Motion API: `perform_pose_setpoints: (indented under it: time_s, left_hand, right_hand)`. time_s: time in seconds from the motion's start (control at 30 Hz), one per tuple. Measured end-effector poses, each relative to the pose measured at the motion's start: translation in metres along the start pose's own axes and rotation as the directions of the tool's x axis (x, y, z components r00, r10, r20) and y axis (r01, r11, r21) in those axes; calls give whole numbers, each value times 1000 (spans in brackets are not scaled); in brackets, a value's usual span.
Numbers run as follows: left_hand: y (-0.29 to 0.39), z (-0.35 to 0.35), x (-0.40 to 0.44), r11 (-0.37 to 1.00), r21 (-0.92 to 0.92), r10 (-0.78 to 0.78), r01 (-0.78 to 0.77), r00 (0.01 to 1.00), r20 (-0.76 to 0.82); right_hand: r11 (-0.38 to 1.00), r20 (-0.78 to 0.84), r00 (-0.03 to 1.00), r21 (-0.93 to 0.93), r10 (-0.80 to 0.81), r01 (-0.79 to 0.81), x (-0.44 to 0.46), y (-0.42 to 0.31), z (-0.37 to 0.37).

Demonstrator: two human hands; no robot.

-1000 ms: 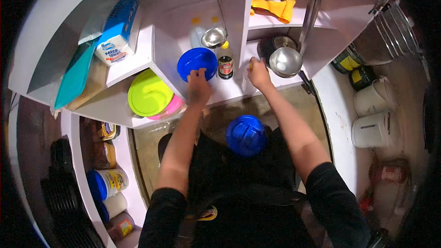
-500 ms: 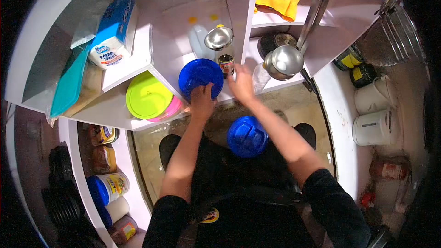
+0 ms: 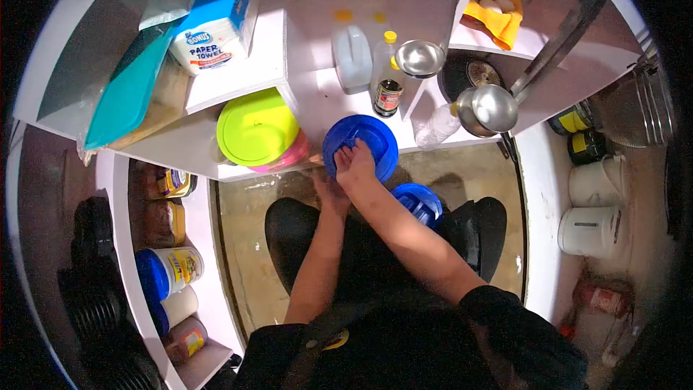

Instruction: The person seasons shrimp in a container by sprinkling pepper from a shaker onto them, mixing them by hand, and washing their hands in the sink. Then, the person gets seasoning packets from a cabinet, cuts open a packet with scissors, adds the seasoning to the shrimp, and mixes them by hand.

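Observation:
A blue round tub or lid (image 3: 379,146) is tilted at the front edge of the shelf. My right hand (image 3: 355,162) reaches over it, fingers bent and slightly apart, with nothing visible between them. Lower and to the left, my left hand (image 3: 330,189) is at the near left side of the blue tub, its fingers mostly hidden. A second blue item (image 3: 419,204) lies below, near my knees, partly covered by my right forearm. Behind the tub stand a dark sauce bottle (image 3: 388,95) and a translucent jug (image 3: 351,61).
A lime-green lid (image 3: 258,126) and paper towels (image 3: 209,40) are on the left. Steel ladles (image 3: 493,108) hang at the right beside a clear bottle (image 3: 437,126). Eggs (image 3: 491,1) rest in a yellow cloth. Jars (image 3: 180,266) line the left shelf.
My right hand has moved left from beside the sauce bottle to over the blue tub. My left hand has come out of the tub to its near side. The view has shifted.

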State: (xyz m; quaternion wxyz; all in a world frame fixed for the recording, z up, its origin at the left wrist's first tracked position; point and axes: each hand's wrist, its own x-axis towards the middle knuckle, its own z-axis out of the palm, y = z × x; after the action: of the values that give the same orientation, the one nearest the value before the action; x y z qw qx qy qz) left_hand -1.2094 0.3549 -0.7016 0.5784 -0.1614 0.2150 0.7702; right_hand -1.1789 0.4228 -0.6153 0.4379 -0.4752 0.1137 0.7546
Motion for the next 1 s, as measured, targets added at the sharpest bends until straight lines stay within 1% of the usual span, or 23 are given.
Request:
perform_pose_setpoints:
  time_s: [0.03, 0.07, 0.1, 0.13, 0.17, 0.23, 0.33, 0.37, 0.43, 0.47, 0.5, 0.57, 0.6, 0.63, 0.67, 0.7, 0.73, 0.77, 0.8, 0.83, 0.87, 0.93, 1.0]
  left_hand:
    - [-2, 1, 2, 998, -61, -24, 31, 994, 106]
    - [-8, 1, 3, 990, -121, -43, 70, 977, 210]
    - [-13, 2, 6, 977, -178, -53, 114, 948, 314]
    - [-14, 8, 9, 966, -176, -123, 187, 940, 319]
    - [-14, 14, 13, 950, -176, -191, 258, 927, 323]
    - [-18, 33, 11, 953, -138, -214, 270, 922, 324]
    - [-25, 57, 3, 995, -10, -91, 99, 943, 321]
    - [-27, 55, 5, 996, 21, -84, 81, 950, 302]
    - [-38, 36, 19, 996, 73, -70, 53, 961, 268]
    - [-42, 29, 28, 997, 17, -82, 81, 966, 246]
    - [-43, 23, 37, 993, -39, -96, 107, 970, 225]
    - [-47, 15, 50, 993, -82, -56, 81, 962, 269]
    - [-49, 12, 56, 997, -73, -1, 27, 943, 334]
    - [-53, 15, 51, 998, -42, 65, -54, 949, 310]
    - [-57, 19, 47, 991, -6, 130, -134, 950, 285]
    - [-62, 34, 27, 971, 72, 211, -227, 962, 175]
    - [-61, 39, 24, 977, 76, 189, -200, 973, 134]
    - [-61, 43, 21, 982, 77, 165, -173, 982, 92]
    - [-53, 45, 31, 1000, -6, 30, -29, 992, 125]
    - [-46, 46, 38, 989, -83, -107, 122, 980, 168]
    - [-42, 47, 41, 970, -102, -194, 219, 959, 208]
    - [-32, 55, 47, 913, -132, -336, 386, 894, 295]
    - [-23, 65, 39, 901, -6, -417, 434, 870, 263]
  right_hand:
    - [998, -13, 1000, 59, -5, 6, 0, 4, 1]
    - [992, -47, 998, 117, 47, -41, 1, 2, 0]
    - [988, -61, 997, 150, 46, -36, 5, -2, -1]
    - [983, -74, 996, 182, 45, -31, 11, -5, -3]
    - [982, -73, 997, 188, -9, 23, 19, -12, -2]
    - [978, -88, 990, 167, -111, 125, 33, -20, 12]
    - [926, -111, 960, 257, -257, 278, 56, -19, 32]
    - [873, -89, 927, 312, -365, 374, 62, -15, 30]
    - [872, -63, 870, -12, -489, 489, 57, -16, 22]
    - [828, -36, 837, -176, -546, 532, 55, -19, 20]
    - [793, -67, 820, -311, -568, 524, 59, -20, 20]
    - [711, -27, 807, -491, -589, 503, 63, -23, 19]
    - [661, -8, 805, -574, -594, 482, 66, -25, 17]
    - [611, 50, 797, -614, -602, 500, 82, -24, 12]
    - [585, 58, 804, -656, -591, 477, 97, -25, 6]
    - [559, 66, 813, -693, -579, 454, 103, -26, 4]
    - [532, 71, 821, -729, -567, 431, 99, -29, 4]
    - [248, 256, 741, -832, -621, 496, 94, -35, 0]
    - [-61, 445, 653, -850, -613, 523, 68, -44, 1]
    - [-363, 617, 569, -784, -543, 503, 42, -54, 4]
    - [-322, 569, 654, -822, -497, 470, 24, -62, 8]
    - [-448, 699, 602, -713, -386, 540, 29, -78, 6]
    - [-611, 793, 604, -517, -79, 599, 29, -95, 11]
